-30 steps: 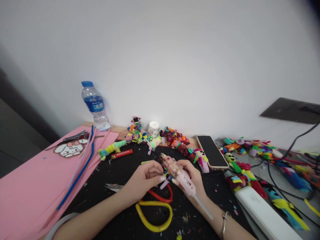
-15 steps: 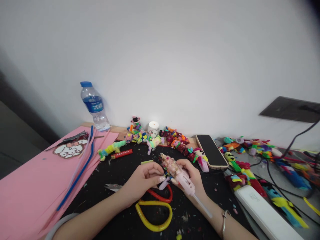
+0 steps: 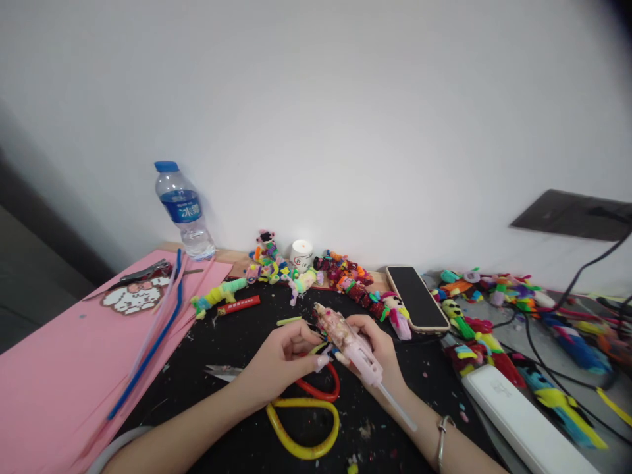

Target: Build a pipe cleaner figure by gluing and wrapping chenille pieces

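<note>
At the far left a pink sheet (image 3: pixel 59 355) is lying over the table edge, with a blue pipe cleaner (image 3: pixel 148 355) across it and a water bottle (image 3: pixel 184 210) standing behind. Moving right onto the black mat (image 3: pixel 227 342), the left hand (image 3: pixel 281 359) is curling closed, fingertips pinching something small at the gun's tip; what it is pinching cannot be made out. Beneath both hands the scissors (image 3: pixel 306 415) are lying flat.

The right hand (image 3: pixel 380 352) is wrapping around a pink glue gun (image 3: pixel 348 342), held just above the mat at centre, nozzle pointing up-left, glue stick trailing toward the wrist. Judged light and rigid, best gripped at the body; the nozzle is likely hot.

Further right a phone (image 3: pixel 417 296) is lying face up, with fuzzy figures (image 3: pixel 474 336) and cables beyond.
</note>
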### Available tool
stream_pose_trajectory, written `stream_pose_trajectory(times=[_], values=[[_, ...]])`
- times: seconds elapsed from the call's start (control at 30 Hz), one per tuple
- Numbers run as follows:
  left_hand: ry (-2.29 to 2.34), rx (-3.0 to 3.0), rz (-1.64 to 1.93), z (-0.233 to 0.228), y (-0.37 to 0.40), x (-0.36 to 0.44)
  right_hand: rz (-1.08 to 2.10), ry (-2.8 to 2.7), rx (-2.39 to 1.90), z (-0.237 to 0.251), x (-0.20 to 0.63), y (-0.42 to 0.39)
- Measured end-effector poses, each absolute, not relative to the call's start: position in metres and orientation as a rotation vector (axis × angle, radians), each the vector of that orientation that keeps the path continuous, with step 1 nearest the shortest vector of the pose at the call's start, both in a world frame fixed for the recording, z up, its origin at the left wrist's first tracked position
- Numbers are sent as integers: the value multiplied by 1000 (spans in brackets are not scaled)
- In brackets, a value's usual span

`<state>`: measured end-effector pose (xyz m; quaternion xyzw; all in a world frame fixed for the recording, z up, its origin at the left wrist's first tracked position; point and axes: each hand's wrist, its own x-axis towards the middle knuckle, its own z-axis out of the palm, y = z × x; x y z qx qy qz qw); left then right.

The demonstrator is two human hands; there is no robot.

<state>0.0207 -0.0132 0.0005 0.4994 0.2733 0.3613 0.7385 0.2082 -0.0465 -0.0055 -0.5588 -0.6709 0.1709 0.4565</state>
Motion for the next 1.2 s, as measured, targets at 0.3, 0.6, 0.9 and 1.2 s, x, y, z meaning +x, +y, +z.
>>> stream_pose_trajectory(times=[0.3,0.6,0.9,1.2], values=[[679,914,802,7,-3,12,520,-1564,-1416,-2,210,-47],[689,871,879,7,6,4,503,-1609,-1437,-6,212,-47],[673,739,973,9,10,1,514,-1602,-1447,-5,213,-47],[750,695,1038,6,19,-3,555,-1593,-1438,-8,215,-46]])
